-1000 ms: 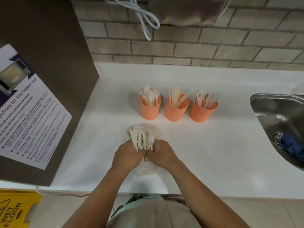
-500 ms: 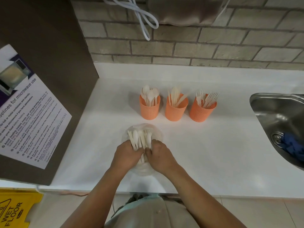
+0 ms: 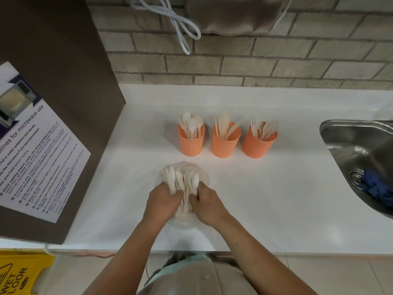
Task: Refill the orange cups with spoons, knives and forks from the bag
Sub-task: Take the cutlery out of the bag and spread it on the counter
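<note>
Three orange cups stand in a row on the white counter: the left cup point(image 3: 191, 141) holds spoons, the middle cup point(image 3: 225, 143) holds knives, the right cup point(image 3: 258, 144) holds forks. In front of them lies a clear plastic bag point(image 3: 203, 174) with a bundle of pale cutlery point(image 3: 180, 180) sticking out of it. My left hand point(image 3: 162, 199) grips the left side of the bundle. My right hand point(image 3: 207, 202) grips the right side. The handles are hidden under my fingers.
A steel sink point(image 3: 361, 158) with a blue cloth point(image 3: 377, 188) lies at the right. A brown panel with a microwave notice point(image 3: 36, 150) stands at the left. A brick wall with a white cable point(image 3: 180, 28) is behind. A yellow wet-floor sign point(image 3: 19, 273) is below left.
Both hands stay on the bundle in the bag. The cutlery tips have spread and shifted a little between my hands.
</note>
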Available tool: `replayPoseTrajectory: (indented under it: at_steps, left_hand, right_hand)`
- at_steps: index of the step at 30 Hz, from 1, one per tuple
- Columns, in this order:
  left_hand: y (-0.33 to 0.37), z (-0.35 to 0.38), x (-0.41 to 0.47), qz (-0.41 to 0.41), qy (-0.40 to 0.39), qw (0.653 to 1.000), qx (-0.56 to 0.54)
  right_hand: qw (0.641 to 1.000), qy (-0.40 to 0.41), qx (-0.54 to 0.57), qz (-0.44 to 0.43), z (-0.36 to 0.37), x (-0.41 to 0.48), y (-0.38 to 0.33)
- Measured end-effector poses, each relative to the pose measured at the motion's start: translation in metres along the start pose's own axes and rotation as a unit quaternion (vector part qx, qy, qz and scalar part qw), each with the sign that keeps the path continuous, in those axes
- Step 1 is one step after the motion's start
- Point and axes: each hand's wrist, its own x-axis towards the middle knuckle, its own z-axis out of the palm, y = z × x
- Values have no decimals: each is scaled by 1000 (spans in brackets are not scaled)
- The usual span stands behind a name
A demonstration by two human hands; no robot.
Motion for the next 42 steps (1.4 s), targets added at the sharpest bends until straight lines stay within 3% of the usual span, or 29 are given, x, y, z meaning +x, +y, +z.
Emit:
replayPoseTrajectory:
  at_steps: [5,13,25,31,38,42]
  left_hand:
    - [-1,3,0,48,33,995,86]
    - [4,7,3,38,54,986,151]
    - [3,7,-1,27,51,998,3]
    - [2,4,3,-15,1,994,-107]
    - [3,0,6,-10,-53,986,-157]
    - [5,-3,5,-36,-97,970,-218]
  right_hand:
    - [1000,0,-10,23,-1,3,-2]
    - [999,-15,13,28,0,1,-5]
    - [999,10,36,11,6,8,-2]
    - [999,31,15,-4,11,16,5]
    - [994,25,41,-97,17,10,17]
    - [980,106,-51,-158,23,6,22]
